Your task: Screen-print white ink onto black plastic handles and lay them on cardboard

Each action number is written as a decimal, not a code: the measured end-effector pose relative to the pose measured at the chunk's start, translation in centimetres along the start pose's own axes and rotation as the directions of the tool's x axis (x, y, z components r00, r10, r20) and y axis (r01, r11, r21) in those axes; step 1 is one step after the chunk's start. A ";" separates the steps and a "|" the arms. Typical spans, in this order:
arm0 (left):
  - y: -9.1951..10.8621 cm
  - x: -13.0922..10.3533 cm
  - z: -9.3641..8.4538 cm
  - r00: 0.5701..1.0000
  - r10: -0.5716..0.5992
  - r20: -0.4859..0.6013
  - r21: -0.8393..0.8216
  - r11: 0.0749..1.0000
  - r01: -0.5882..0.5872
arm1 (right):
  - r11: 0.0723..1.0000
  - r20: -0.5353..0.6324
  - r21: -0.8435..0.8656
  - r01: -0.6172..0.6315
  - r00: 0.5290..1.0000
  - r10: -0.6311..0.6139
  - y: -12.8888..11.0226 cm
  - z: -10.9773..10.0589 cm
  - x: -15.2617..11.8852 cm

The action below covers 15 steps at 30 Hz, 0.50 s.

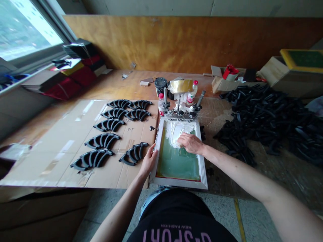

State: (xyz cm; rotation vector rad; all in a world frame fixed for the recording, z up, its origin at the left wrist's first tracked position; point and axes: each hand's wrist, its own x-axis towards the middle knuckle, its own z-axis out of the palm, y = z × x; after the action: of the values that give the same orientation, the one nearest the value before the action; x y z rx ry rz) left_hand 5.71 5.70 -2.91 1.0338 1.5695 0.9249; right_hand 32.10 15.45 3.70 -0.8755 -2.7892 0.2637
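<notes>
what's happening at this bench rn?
A person is working over a metal frame with a green screen. The left hand is at the frame's left edge; the right hand, fingers curled, is at the white paste smeared over the screen's far part. Whether it holds a tool isn't clear. To the left, curved black parts lie in groups on cardboard; to the right is a heap of black pieces.
</notes>
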 end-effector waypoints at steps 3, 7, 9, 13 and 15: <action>0.4 -0.2 0.1 1.000 -0.003 0.000 -0.029 1.000 0.003 | 0.997 0.004 0.067 0.042 0.999 -0.042 0.1 -1.0 -0.5; 1.4 -0.7 -0.1 0.999 -0.034 0.010 -0.041 0.999 0.034 | 0.992 -0.133 -0.015 -0.126 0.983 0.123 -0.1 -0.2 0.2; 1.8 -0.9 -0.2 0.998 -0.054 0.017 -0.060 0.997 0.055 | 0.990 -0.158 -0.060 -0.125 0.981 0.114 -0.7 0.6 -0.2; 2.4 -1.2 -0.2 0.998 -0.060 0.027 -0.084 0.994 0.062 | 0.995 -0.133 -0.017 -0.094 0.987 0.090 -0.8 0.6 -0.5; 3.0 -1.3 -0.3 0.997 -0.066 0.029 -0.087 0.994 0.068 | 0.987 -0.143 0.017 -0.163 0.976 0.164 0.1 -0.5 0.9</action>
State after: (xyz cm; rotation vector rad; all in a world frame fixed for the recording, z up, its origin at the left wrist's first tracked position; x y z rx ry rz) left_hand 6.10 5.47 0.35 0.9223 1.5193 0.9226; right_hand 31.58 16.12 4.30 -1.0793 -2.5870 0.2238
